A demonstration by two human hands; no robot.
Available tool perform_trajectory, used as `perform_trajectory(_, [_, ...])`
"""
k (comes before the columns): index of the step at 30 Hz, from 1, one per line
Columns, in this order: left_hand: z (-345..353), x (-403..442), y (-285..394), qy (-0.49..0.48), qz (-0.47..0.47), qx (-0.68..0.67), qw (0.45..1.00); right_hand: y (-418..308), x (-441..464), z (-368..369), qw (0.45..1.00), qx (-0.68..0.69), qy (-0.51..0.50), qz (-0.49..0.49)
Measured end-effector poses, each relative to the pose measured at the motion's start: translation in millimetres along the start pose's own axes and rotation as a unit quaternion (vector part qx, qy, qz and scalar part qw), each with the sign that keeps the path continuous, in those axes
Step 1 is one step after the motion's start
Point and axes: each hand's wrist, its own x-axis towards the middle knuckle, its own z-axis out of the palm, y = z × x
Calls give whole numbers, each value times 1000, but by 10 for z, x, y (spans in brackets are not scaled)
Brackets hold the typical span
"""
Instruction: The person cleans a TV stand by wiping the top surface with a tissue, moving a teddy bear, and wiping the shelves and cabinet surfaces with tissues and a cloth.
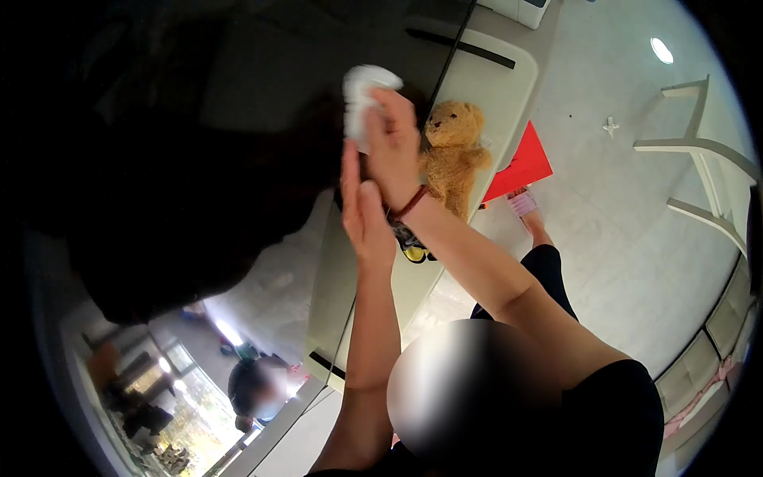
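My right hand (392, 143), with a dark red bracelet at the wrist, presses a crumpled white cloth or tissue (364, 83) against a large glossy black screen (262, 87). The cloth and fingers are slightly blurred. Just below it, my left hand (366, 219) has its fingers stretched out, with the fingertips close to the lower end of the cloth. I cannot tell whether they touch it. A tan teddy bear (455, 155) lies beside my right hand on a pale cabinet top (501, 87). A small black and yellow item (413, 248) is partly hidden under my right forearm.
A red flat object (524, 167) is on the right, near my foot in a pink striped slipper (521, 203). A white chair (691, 147) stands on the pale floor (612, 207). The screen mirrors the room, a window (199, 429) and a person (258, 385).
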Motion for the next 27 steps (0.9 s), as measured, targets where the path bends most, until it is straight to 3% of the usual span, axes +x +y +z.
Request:
perform_trajectory(2, [7,-42,332,40,37,-103,993,-730,27,258,972,-81,-128,-178])
perform_trajectory(4, [-6,-13,558,86,36,-130,987,-824,151,369,930,-48,-173,-321])
perform_trajectory(6, [-30,42,411,88,92,-24,992,-402,375,184,880,-154,-219,-393])
perform_trajectory(7, [7,87,373,64,70,-14,995,-125,425,53,908,-138,-137,-371])
perform_trajectory(9, [80,182,215,2,70,28,997,454,402,-307,952,-191,-52,-232])
perform_trajectory(11, [253,344,223,-32,3,56,998,1075,343,-597,968,-234,20,-89])
perform_trajectory(12, [292,373,223,-37,-5,50,998,1108,379,-607,988,-143,47,18])
perform_trajectory(14, [346,414,219,-35,-16,36,999,1122,364,-642,971,-69,97,206])
perform_trajectory(16, [384,439,172,-18,-24,17,999,553,524,-413,970,85,63,218])
perform_trajectory(17, [390,445,150,-10,-29,9,999,110,597,-245,996,-53,1,73])
perform_trajectory(18, [398,443,132,-4,-36,2,999,-270,642,-91,977,-190,-60,-72])
perform_trajectory(20, [385,345,182,23,44,-114,992,-551,678,108,918,-152,-188,-315])
perform_trajectory(21, [446,368,283,68,38,-121,990,-529,750,80,908,-182,-206,-317])
perform_trajectory(23, [477,430,172,50,32,-45,997,-342,962,2,886,-241,-243,-314])
perform_trajectory(24, [500,453,123,44,29,-5,999,21,1063,-193,902,-229,-151,-332])
perform_trajectory(25, [545,484,66,8,19,-13,1000,210,1139,-402,924,-252,-94,-272])
perform_trajectory(27, [678,485,-20,-8,13,8,1000,725,1190,-739,994,-95,-31,37])
